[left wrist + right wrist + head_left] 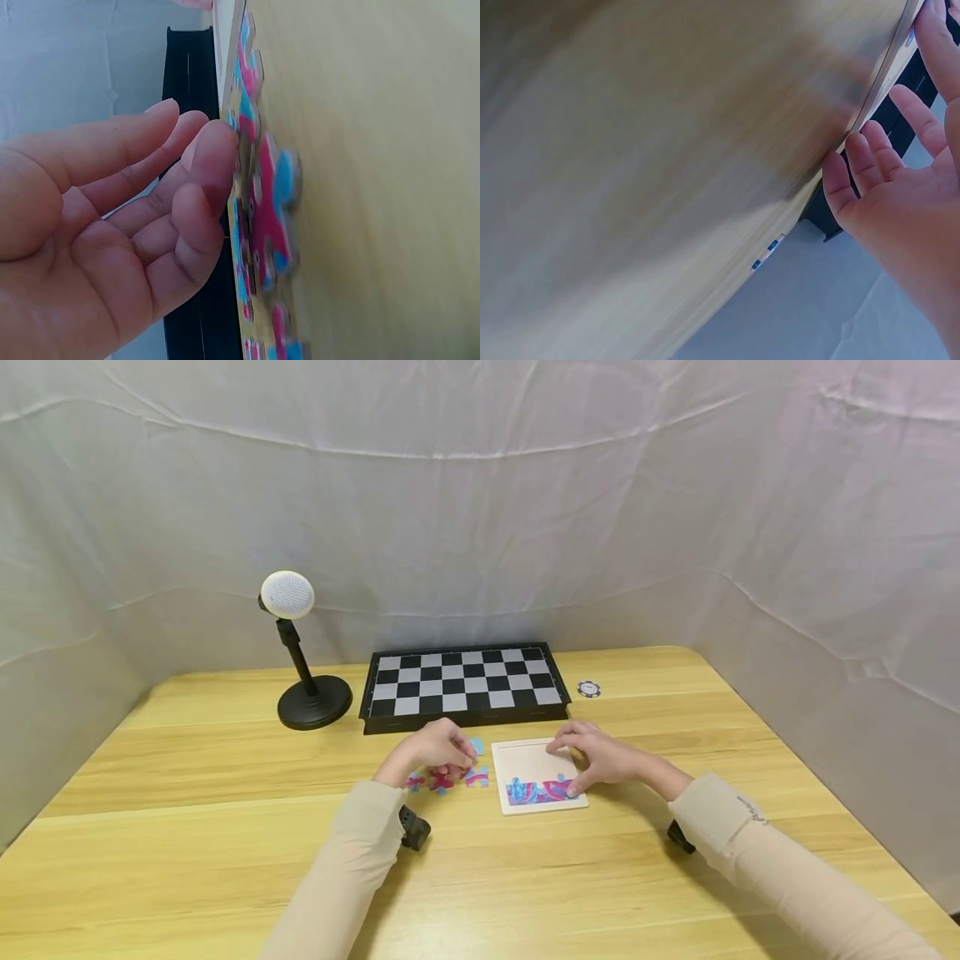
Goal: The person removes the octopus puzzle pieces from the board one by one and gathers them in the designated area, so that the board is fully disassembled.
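My left hand (442, 747) is over loose jigsaw pieces (441, 779) in pink and blue, left of the puzzle tray. In the left wrist view its fingers bend loosely, fingertips right at the pieces (271, 210), thumb apart and nothing gripped. The pale puzzle tray (517, 755) has a row of fitted jigsaw pieces (536, 791) along its near side. Across the tray's right side lies my right hand (600, 756), thumb at the fitted row and fingers toward the upper part. The right wrist view shows those fingers spread by the tray's edge (877, 90).
A black-and-white checkerboard case (465, 685) stands just behind the tray. Farther left is a round white-headed device on a black stand (313, 702). A poker chip (588, 689) lies right of the case. Pale cloth (480, 527) encloses the wooden table (187, 827).
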The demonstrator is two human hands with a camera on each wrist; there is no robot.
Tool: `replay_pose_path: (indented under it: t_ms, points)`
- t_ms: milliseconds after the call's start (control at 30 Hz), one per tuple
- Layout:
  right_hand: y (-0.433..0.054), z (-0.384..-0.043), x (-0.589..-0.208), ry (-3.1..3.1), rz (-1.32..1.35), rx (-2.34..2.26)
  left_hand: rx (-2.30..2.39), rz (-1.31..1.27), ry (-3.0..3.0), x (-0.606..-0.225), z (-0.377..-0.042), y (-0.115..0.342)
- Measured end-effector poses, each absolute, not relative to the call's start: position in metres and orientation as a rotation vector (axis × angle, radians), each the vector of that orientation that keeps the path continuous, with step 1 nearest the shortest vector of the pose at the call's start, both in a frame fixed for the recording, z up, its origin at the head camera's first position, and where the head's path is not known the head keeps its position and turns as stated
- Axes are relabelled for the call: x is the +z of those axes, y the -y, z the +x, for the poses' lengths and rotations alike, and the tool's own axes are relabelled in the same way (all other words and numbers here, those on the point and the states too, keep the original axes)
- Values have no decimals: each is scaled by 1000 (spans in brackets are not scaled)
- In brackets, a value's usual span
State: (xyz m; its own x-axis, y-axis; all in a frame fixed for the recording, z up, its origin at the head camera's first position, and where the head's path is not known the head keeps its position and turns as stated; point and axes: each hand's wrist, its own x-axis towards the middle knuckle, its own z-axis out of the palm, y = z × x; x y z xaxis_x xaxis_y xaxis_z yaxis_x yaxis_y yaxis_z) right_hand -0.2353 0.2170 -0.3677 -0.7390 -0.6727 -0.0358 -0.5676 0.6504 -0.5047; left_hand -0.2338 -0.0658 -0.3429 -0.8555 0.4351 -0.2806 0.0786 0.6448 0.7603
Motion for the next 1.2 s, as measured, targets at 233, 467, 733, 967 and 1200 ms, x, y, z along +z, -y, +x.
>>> replay_pose_path:
  t_ms: [233,467,733,967,1200]
  points:
    - [-217,-236,-368,-2625,-1048,-733,1114,436,-2436,-341,-232,54]
    - [-215,-235,-367,-2594,-1116,-770,1103,519,-2416,-342,-230,45]
    - [-212,-235,-365,-2566,-1173,-765,1073,602,-2418,-343,-228,33]
    - [-212,-235,-366,-2497,-1163,-789,988,657,-2436,-344,-227,24]
    - [-211,-235,-366,-2489,-1205,-792,870,650,-2465,-346,-228,17]
